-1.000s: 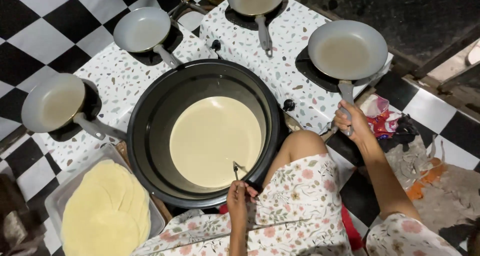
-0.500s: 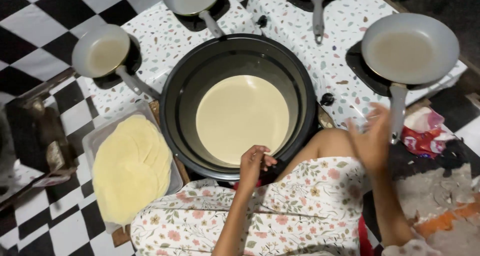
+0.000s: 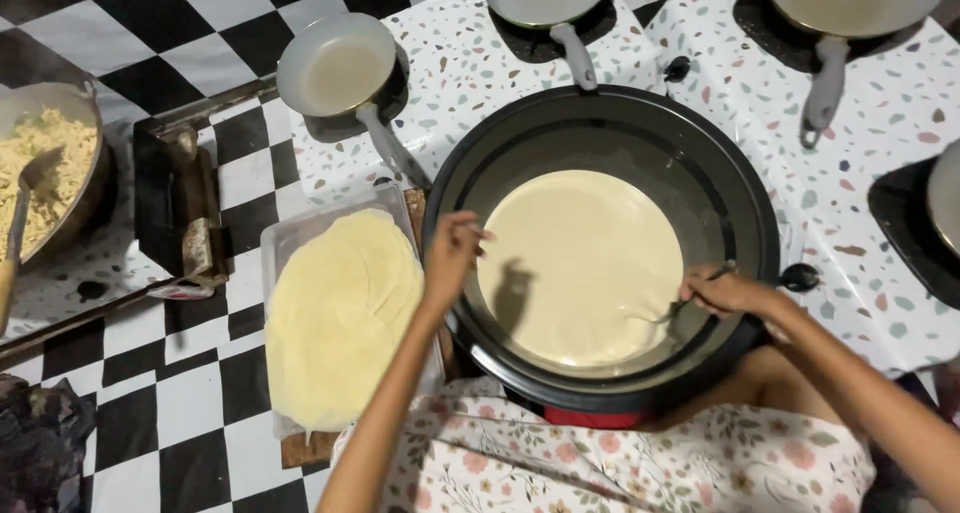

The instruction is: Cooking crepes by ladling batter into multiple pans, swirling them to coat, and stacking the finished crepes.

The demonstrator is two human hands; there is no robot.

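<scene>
Half-sunk ladle [image 3: 668, 313] in batter [image 3: 580, 263]

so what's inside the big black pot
Pale batter fills the pot. The right hand dips a ladle into it; the bowl end is sunk out of sight, as is the pot's bottom.

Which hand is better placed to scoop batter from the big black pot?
Probably the right hand: it already grips the ladle, whose end dips into the batter. The left hand only rests empty at the pot rim.
</scene>
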